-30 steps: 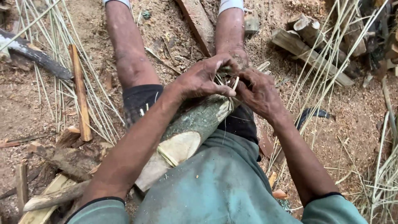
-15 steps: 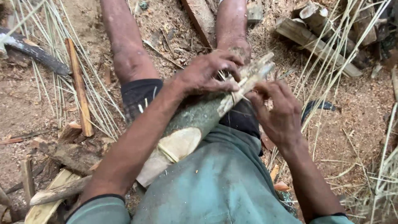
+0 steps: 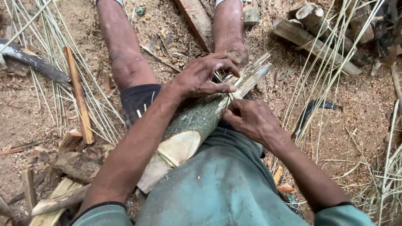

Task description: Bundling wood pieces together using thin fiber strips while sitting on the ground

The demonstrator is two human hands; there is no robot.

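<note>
- Lying along the left edge on the dirt floor point(image 3: 37, 113), thin pale strips point(image 3: 54, 83) look already split off.
- Left hand point(image 3: 205, 77) presses down on the green log point(image 3: 194, 123) across the lap, fingers spread.
- Right hand point(image 3: 251, 119) is closed on a strip at the log's frayed end point(image 3: 251, 75); most of the log seems unsplit.
</note>
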